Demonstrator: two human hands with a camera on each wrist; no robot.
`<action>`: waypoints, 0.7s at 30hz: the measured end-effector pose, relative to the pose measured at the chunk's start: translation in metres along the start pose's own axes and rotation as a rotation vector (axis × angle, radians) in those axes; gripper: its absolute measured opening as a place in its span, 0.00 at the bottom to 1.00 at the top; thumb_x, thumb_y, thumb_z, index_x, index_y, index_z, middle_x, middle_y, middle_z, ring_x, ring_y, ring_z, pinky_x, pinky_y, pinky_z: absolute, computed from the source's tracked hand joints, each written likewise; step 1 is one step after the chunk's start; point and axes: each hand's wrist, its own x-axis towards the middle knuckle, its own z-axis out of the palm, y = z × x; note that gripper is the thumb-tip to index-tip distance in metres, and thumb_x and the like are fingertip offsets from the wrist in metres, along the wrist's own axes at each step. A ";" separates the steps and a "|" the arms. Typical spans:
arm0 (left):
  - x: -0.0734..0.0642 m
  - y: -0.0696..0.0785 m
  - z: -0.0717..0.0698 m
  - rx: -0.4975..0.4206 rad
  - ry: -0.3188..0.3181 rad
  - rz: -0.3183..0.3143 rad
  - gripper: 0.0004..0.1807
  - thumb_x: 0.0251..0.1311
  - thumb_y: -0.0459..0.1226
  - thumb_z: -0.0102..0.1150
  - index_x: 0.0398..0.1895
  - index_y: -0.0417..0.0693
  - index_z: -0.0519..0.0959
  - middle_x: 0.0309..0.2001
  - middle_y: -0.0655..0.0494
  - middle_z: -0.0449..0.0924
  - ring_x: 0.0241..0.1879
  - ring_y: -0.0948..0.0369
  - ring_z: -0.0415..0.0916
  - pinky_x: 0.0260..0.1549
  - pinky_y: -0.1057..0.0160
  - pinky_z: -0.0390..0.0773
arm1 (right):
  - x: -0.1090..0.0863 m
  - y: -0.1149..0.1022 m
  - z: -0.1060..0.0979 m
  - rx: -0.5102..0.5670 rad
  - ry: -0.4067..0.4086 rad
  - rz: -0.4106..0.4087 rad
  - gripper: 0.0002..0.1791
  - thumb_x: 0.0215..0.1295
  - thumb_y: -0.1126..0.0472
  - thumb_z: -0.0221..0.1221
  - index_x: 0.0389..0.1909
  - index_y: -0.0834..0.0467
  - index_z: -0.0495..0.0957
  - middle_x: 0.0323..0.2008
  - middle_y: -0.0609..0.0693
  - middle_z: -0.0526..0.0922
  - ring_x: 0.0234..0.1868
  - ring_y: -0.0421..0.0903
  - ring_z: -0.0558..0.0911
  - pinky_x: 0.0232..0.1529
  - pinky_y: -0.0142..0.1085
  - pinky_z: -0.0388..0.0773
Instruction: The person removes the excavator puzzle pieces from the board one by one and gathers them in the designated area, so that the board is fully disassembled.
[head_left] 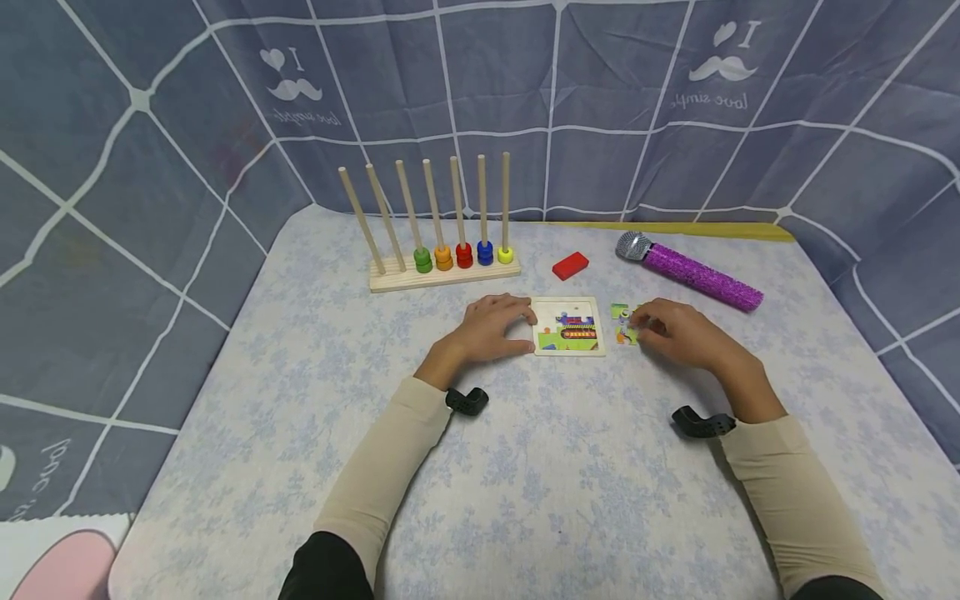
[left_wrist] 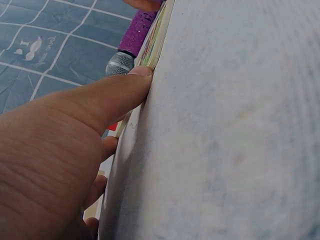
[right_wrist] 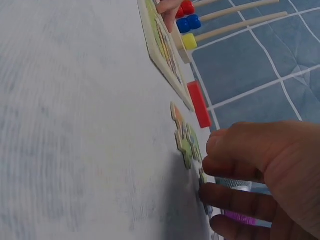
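Observation:
A square wooden puzzle board (head_left: 546, 317) lies flat on the table, with a colourful vehicle picture partly filled in and a pale bare area at its upper part. My left hand (head_left: 491, 329) rests at the board's left side, thumb (left_wrist: 127, 92) and fingertips touching its edge. Loose jigsaw pieces (head_left: 619, 312) lie just right of the board. Over them is my right hand (head_left: 678, 333), its fingers loosely bent. The right wrist view shows the fingertips (right_wrist: 212, 192) close to the pieces, with nothing plainly held; the fingers partly hide some pieces.
Behind the board stands a wooden peg rack (head_left: 390, 282) with coloured rings on several upright rods. A red block (head_left: 570, 266) lies behind the board. A purple glittery microphone (head_left: 697, 273) lies at the back right. Patterned cloth (head_left: 495, 92) hangs behind the table.

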 end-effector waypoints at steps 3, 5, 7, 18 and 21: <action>0.000 0.000 0.000 0.002 -0.003 -0.005 0.20 0.67 0.56 0.61 0.59 0.64 0.75 0.77 0.58 0.57 0.75 0.47 0.49 0.67 0.38 0.49 | 0.005 -0.005 0.000 0.037 -0.004 -0.023 0.13 0.69 0.69 0.62 0.53 0.67 0.79 0.48 0.60 0.83 0.48 0.58 0.81 0.49 0.55 0.77; 0.000 0.000 0.000 0.002 -0.002 -0.006 0.20 0.67 0.56 0.61 0.59 0.64 0.75 0.77 0.58 0.57 0.75 0.47 0.49 0.67 0.38 0.49 | 0.011 -0.010 0.001 0.052 -0.024 -0.035 0.14 0.69 0.68 0.62 0.54 0.67 0.79 0.49 0.60 0.82 0.49 0.58 0.81 0.50 0.55 0.76; 0.000 0.000 0.000 -0.001 0.000 -0.005 0.20 0.67 0.56 0.61 0.59 0.64 0.75 0.77 0.58 0.57 0.75 0.47 0.48 0.67 0.39 0.49 | 0.019 -0.017 0.002 0.052 -0.048 -0.051 0.15 0.69 0.67 0.62 0.54 0.67 0.79 0.50 0.60 0.82 0.50 0.58 0.81 0.51 0.55 0.76; 0.000 -0.001 0.000 -0.003 0.005 -0.005 0.20 0.67 0.56 0.61 0.59 0.65 0.75 0.77 0.59 0.57 0.75 0.48 0.49 0.66 0.39 0.50 | 0.075 -0.049 0.023 -0.052 -0.176 -0.094 0.21 0.69 0.59 0.65 0.57 0.68 0.80 0.49 0.61 0.79 0.49 0.57 0.76 0.54 0.53 0.72; 0.000 -0.001 0.000 -0.005 -0.003 0.000 0.21 0.68 0.56 0.60 0.60 0.65 0.74 0.77 0.59 0.57 0.75 0.48 0.49 0.66 0.39 0.50 | 0.080 -0.052 0.029 -0.079 -0.175 -0.063 0.22 0.68 0.57 0.66 0.57 0.67 0.80 0.47 0.60 0.78 0.45 0.55 0.74 0.50 0.51 0.71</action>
